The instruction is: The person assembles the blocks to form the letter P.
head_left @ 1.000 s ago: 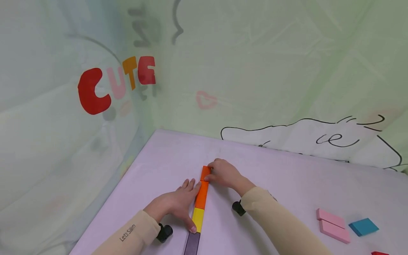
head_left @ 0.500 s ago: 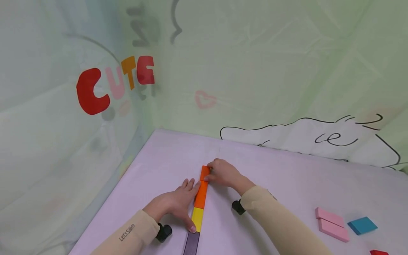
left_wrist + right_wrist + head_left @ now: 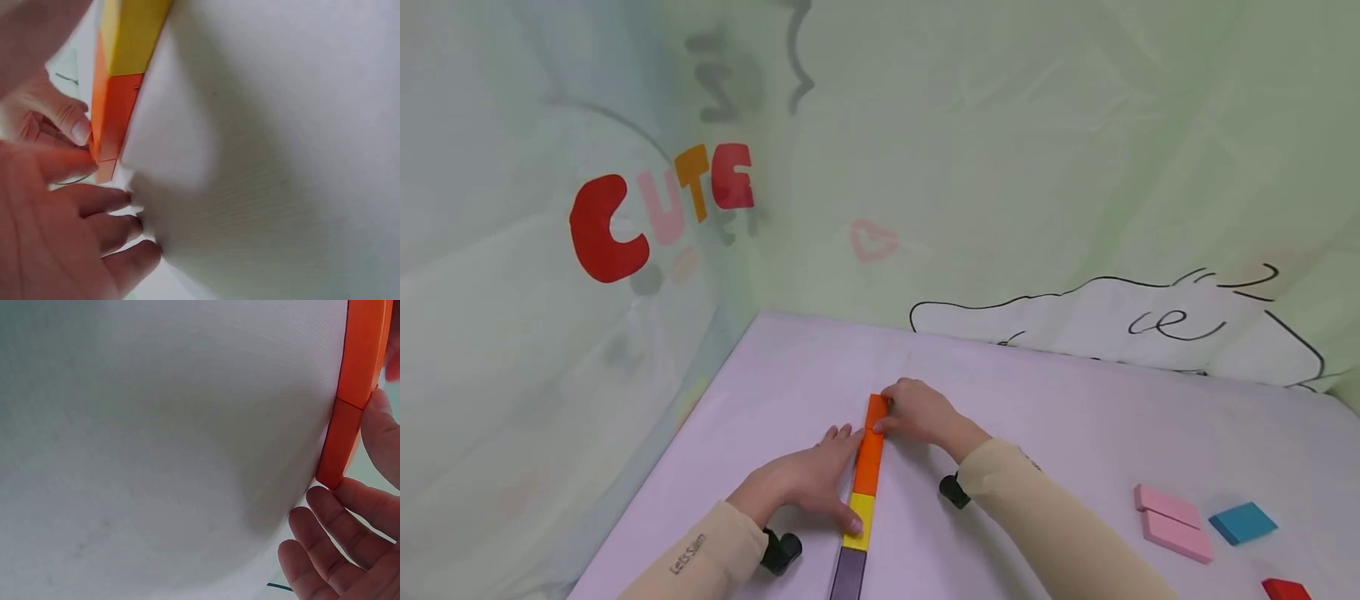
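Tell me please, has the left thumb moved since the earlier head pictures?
Yes, slightly: judged against the purple block, the left thumb has shifted away from it, forward along the yellow block.

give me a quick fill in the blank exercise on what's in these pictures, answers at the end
1. In the row, the left hand has its thumb on the ____ block.
2. The right hand touches the far block, whose colour is ____.
3. Beside the blue block lies a pair of blocks, both coloured ____.
4. The wall letters spell the word ____.

Missing words: yellow; orange; pink; cute
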`<move>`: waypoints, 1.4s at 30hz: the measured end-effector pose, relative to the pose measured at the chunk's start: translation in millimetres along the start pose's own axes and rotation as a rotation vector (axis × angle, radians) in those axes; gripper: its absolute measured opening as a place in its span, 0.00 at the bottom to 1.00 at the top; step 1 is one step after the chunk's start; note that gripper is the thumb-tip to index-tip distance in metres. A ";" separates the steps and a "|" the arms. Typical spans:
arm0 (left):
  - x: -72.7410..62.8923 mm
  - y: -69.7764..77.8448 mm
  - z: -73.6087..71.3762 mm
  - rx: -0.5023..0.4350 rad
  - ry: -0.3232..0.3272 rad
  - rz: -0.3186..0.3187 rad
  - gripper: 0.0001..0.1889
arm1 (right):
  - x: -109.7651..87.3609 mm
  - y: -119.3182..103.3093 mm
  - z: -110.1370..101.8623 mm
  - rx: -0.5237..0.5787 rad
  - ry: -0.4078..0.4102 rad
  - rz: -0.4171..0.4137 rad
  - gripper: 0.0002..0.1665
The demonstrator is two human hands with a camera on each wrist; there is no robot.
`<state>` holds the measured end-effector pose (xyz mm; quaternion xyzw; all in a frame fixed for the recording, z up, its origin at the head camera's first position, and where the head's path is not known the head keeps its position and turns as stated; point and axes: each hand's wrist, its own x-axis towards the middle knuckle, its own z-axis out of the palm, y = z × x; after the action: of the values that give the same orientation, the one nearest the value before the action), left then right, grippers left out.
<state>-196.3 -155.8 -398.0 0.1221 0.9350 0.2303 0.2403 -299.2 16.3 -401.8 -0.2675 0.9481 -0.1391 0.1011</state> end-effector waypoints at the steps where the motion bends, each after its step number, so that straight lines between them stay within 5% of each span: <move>1: 0.4 -0.7 -0.6 -0.019 0.025 0.002 0.61 | 0.3 0.1 0.1 -0.003 -0.001 -0.001 0.29; 5: 3.7 -1.4 -4.4 -0.068 0.128 0.001 0.56 | 0.6 0.3 0.3 -0.004 -0.006 0.000 0.28; 9: 12.7 -1.3 -6.1 -0.056 0.151 -0.009 0.55 | -0.8 -0.7 -0.9 0.006 -0.006 0.008 0.28; 28: 42.7 11.3 -15.5 0.121 0.058 -0.107 0.63 | -2.3 3.1 1.0 0.024 0.008 -0.045 0.27; 42: 42.1 13.9 -17.1 0.109 0.038 -0.111 0.62 | -18.2 10.6 -13.0 0.020 -0.022 0.002 0.33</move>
<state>-239.3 -135.9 -394.4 0.0786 0.9559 0.1679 0.2277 -292.5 37.4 -390.8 -0.2671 0.9457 -0.1456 0.1142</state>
